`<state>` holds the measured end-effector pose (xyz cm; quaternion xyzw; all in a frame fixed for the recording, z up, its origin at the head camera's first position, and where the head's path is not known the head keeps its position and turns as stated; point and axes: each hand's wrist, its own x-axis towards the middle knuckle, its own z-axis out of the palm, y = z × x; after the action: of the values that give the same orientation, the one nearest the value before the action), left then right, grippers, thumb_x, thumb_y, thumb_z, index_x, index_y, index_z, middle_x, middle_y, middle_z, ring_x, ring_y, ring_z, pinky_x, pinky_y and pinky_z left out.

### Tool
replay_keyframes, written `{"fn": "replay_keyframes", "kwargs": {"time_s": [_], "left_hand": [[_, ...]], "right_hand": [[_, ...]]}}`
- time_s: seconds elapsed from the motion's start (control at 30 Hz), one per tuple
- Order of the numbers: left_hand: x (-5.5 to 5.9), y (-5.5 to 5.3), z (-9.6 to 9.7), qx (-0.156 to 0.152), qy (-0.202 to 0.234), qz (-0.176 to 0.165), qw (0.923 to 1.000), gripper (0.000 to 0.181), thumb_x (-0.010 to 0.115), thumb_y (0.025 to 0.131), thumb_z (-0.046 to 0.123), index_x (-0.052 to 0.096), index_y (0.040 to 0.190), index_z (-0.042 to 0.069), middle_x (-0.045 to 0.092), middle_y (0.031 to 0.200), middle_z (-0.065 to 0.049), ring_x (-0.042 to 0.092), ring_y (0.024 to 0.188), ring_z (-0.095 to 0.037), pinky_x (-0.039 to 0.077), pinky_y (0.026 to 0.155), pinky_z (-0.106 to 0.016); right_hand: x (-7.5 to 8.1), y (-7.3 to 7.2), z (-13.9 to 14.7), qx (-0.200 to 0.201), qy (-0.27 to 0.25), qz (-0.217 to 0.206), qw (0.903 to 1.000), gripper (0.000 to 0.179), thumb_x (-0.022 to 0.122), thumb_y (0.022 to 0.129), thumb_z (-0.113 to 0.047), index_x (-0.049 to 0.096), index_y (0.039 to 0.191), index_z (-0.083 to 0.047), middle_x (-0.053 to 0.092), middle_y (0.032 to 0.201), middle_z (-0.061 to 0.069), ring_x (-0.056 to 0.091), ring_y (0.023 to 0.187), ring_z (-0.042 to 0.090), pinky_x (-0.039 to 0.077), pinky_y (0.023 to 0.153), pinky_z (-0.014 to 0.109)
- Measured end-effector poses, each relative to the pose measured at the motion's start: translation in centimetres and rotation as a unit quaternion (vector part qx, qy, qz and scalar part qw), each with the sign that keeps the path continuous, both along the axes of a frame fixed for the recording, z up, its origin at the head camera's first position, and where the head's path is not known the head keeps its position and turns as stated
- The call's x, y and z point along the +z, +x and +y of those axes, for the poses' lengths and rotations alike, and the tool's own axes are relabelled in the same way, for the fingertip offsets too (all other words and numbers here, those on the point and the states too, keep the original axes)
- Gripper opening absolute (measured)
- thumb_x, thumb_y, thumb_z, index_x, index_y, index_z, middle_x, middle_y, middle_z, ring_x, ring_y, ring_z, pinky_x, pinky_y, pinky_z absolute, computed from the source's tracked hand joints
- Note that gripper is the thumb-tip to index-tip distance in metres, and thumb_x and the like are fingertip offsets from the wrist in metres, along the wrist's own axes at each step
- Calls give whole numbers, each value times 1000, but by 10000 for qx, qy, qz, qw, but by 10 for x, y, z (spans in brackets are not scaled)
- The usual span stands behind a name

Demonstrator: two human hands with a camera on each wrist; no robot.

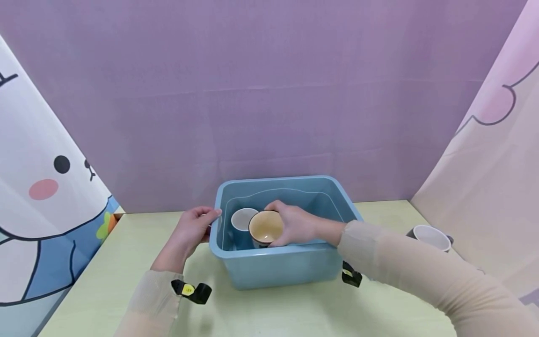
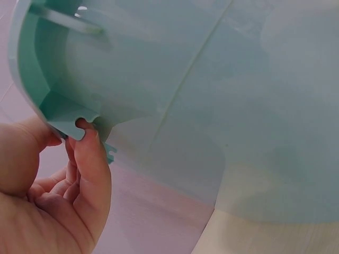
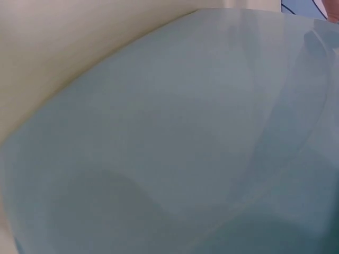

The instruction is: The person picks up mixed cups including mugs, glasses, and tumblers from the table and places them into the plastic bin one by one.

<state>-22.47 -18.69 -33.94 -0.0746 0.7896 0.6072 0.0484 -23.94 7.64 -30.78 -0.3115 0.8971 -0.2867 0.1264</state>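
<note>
A blue plastic bin stands on the table. My left hand pinches its left rim between thumb and fingers; the left wrist view shows the fingertips curled under the rim's lip. Inside the bin, my right hand grips a cup with a tan interior and dark rim, thumb on the near side and fingers on the far side. Just left of that cup is a white cup, partly hidden by it. The right wrist view holds mostly the bin's wall, with the hand's grip out of sight.
A white-lined cup with a dark outside stands on the table at the right, beyond the right forearm. Behind the bin hangs a purple cloth, and printed cloths flank the pale table on both sides.
</note>
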Motion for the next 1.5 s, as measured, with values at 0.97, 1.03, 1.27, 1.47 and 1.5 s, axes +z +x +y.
{"fn": "replay_keyframes", "kwargs": {"time_s": [0.97, 1.03, 1.27, 1.47, 1.5], "left_hand": [[-1, -2, 6, 45, -33, -2, 10000, 47, 56, 94, 38, 53, 126, 4, 62, 102, -12, 62, 73, -16, 56, 68, -28], [0, -2, 6, 40, -28, 9, 10000, 47, 56, 94, 38, 53, 126, 3, 62, 102, -12, 62, 72, -16, 56, 68, -27], [1, -1, 6, 50, -26, 0, 10000, 48, 56, 94, 39, 53, 126, 3, 62, 103, -12, 62, 72, -15, 56, 69, -27], [1, -1, 6, 83, -41, -40, 9999, 46, 55, 94, 38, 53, 126, 4, 61, 104, -13, 63, 73, -16, 57, 70, -28], [1, -1, 7, 93, -50, -57, 9999, 45, 55, 95, 38, 54, 126, 5, 61, 104, -13, 63, 73, -16, 57, 70, -28]], "right_hand": [[-9, -6, -6, -157, 284, -362, 9988, 78, 84, 70, -27, 38, 132, -13, 54, 122, 3, 54, 106, 20, 46, 93, 39], [-9, -6, -6, -147, 299, -401, 9986, 76, 83, 71, -26, 39, 132, -13, 54, 123, 3, 53, 107, 20, 46, 94, 40], [-11, -7, -8, -100, 365, -466, 9982, 75, 82, 72, -23, 38, 132, -13, 54, 123, 4, 53, 107, 21, 45, 95, 41], [-12, -7, -11, -70, 427, -531, 9977, 72, 81, 74, -19, 38, 132, -11, 55, 122, 6, 53, 108, 24, 45, 95, 41], [-12, -7, -11, -72, 449, -535, 9975, 71, 80, 75, -18, 38, 132, -11, 55, 122, 7, 53, 108, 24, 45, 95, 41]]}}
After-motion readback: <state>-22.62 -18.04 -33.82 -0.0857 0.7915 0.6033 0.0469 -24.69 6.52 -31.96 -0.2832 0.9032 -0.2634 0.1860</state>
